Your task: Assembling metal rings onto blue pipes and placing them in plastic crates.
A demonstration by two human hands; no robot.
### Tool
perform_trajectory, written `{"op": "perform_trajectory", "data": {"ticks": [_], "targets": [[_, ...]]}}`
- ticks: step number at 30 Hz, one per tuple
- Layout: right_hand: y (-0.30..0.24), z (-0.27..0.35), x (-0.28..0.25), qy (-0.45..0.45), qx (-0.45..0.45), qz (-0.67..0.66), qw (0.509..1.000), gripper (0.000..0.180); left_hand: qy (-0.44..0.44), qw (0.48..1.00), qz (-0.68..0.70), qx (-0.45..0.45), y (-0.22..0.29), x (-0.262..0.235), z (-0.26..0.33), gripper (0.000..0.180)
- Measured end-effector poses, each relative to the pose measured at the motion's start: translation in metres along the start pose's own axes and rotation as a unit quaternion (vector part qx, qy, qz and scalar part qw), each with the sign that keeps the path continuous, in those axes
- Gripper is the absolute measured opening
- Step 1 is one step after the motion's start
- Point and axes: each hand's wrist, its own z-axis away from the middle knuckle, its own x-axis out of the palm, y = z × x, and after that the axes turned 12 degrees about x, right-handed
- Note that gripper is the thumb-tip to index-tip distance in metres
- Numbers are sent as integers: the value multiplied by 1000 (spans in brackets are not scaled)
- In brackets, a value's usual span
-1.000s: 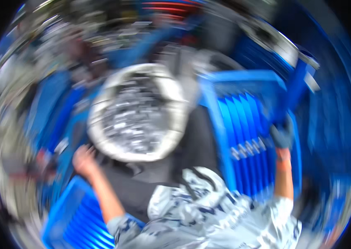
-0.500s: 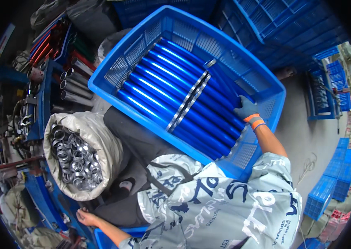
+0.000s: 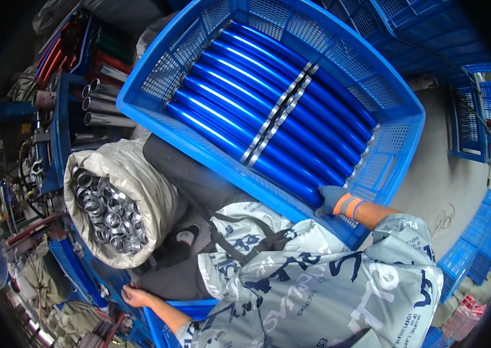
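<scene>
A large blue plastic crate (image 3: 193,139) holds shiny blue metal tubes (image 3: 228,87), laid side by side in two rows with their silvery ends meeting in the middle. My right hand (image 3: 332,200), in a dark glove with an orange and grey cuff, is at the near right corner. Its fingers close around the outer end of the nearest blue tube. At the lower left, my bare left hand (image 3: 136,296) hangs beside my dark-trousered leg, fingers loosely bent and apart, holding nothing.
A pale sack (image 3: 158,203) full of metal rings (image 3: 112,217) stands left of the crate. Behind it are bare metal tubes (image 3: 109,105) and red tubes (image 3: 60,49) on a rack. Stacked blue crates (image 3: 471,243) stand at right; another blue crate (image 3: 184,310) sits below.
My right hand has moved from the crate's right side to its near right corner. The slanted blue tube there now lies in line with the others. The crate sits slightly higher and further right in view.
</scene>
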Motion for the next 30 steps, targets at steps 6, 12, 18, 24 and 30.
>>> {"op": "perform_trajectory", "data": {"ticks": [6,12,18,24,30], "targets": [[-59,-11,13,122,-98,16,988,72,16,1000,-4,-10,-5,-16,-3,46],[-56,-86,67,196,-117,65,971,33,16,999,21,-22,-11,-19,-5,46],[-196,-73,-111,256,-203,170,930,28,-7,1000,12,19,-13,-20,-15,51],[-533,37,-215,170,-430,-226,857,70,-187,982,-15,-31,117,44,-47,106],[-761,58,-144,335,-422,-24,842,137,-211,947,-232,-71,153,91,-108,101]]}}
